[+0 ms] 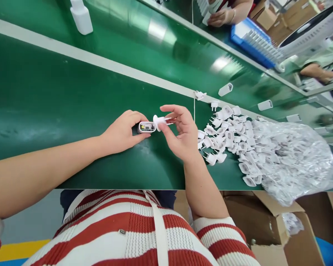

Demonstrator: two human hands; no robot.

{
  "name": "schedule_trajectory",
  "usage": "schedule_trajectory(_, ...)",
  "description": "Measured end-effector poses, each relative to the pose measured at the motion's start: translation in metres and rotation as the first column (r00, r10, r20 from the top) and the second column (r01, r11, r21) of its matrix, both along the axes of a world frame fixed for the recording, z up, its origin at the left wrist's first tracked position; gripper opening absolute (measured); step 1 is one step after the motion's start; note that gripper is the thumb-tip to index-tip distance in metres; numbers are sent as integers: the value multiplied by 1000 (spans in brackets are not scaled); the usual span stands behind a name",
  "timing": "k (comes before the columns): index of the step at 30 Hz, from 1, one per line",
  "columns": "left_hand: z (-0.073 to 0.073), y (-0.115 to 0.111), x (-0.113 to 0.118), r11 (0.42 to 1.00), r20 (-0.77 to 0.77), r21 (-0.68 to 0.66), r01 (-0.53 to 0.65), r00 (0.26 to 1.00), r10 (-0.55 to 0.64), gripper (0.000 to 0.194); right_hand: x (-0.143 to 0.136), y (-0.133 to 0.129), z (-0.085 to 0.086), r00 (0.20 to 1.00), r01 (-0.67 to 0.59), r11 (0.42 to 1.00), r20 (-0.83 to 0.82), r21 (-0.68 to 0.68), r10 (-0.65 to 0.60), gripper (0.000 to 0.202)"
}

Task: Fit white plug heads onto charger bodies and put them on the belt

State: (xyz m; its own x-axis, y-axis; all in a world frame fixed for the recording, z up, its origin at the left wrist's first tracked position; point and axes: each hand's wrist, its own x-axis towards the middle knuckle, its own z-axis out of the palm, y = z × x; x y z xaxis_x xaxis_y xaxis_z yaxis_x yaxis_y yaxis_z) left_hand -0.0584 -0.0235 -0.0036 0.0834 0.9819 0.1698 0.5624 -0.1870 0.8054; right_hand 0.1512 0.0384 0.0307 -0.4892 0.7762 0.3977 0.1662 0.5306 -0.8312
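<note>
My left hand [127, 130] grips a white charger housing [147, 132] between thumb and fingers, low over the green table. The housing's end facing me is uncovered, and small electronic parts show inside. Right beside it, my right hand [180, 129] pinches a white plug cap [158, 121] with two pins that point right. The cap's rounded base is close to the housing's right edge; whether they touch I cannot tell. To the right of my right hand lies a loose pile of similar white plug caps [224, 129].
A clear plastic bag [296, 159] of plug caps lies at the right table edge. White housings [225, 89] rest on the belt beyond the pale strip, another [81, 18] upper left. Across stand a co-worker's hand [220, 17] and a blue tray [251, 40]. Cardboard boxes [291, 240] sit below right.
</note>
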Motion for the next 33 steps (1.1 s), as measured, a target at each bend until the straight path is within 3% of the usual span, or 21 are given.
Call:
schedule_trajectory(4,-1,1,0,999,-3,27,25,1000,-24,31,-3,-6,2,994,20,977,104,211,-43,19)
schedule_trajectory(10,-3,3,0,1000,10,12,26,1000,-26,34,-13,-7,1,966,-99,876,258,472,-30,24)
schedule_trajectory(15,-3,3,0,999,14,17,28,1000,-28,32,-14,-7,-3,936,-71,892,339,447,-96,25)
schedule_trajectory(24,-3,2,1,1000,25,-2,21,999,-21,29,-15,-10,-4,951,-14,917,288,399,-111,23)
schedule_trajectory(33,-2,3,2,999,39,16,42,998,-43,27,-17,-9,-4,958,-66,907,280,417,-60,23)
